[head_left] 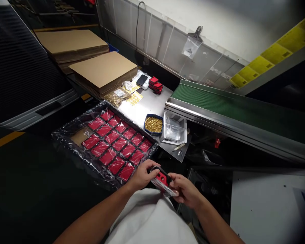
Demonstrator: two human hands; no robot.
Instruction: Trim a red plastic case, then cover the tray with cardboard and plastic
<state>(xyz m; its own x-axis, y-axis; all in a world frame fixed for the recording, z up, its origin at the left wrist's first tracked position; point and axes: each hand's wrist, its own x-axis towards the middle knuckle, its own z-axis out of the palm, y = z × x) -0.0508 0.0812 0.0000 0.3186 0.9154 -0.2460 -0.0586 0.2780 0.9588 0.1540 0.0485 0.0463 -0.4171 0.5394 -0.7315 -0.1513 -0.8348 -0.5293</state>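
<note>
My left hand [142, 175] and my right hand [184, 190] both grip a small red and black part [162, 177] over my lap, with a clear plastic bag [165, 189] hanging under it. Fingers of both hands are curled round the part. Just left of my hands lies a box lined with plastic film [66, 135], filled with several rows of bagged red parts [117, 144].
A blue tray of small brass pieces [154, 124] and a clear plastic tub [175, 128] sit on the steel table [147, 101]. A green conveyor belt [218, 101] runs to the right. Flat cardboard stacks [101, 69], a phone [141, 80] and loose red parts [155, 84] lie farther back.
</note>
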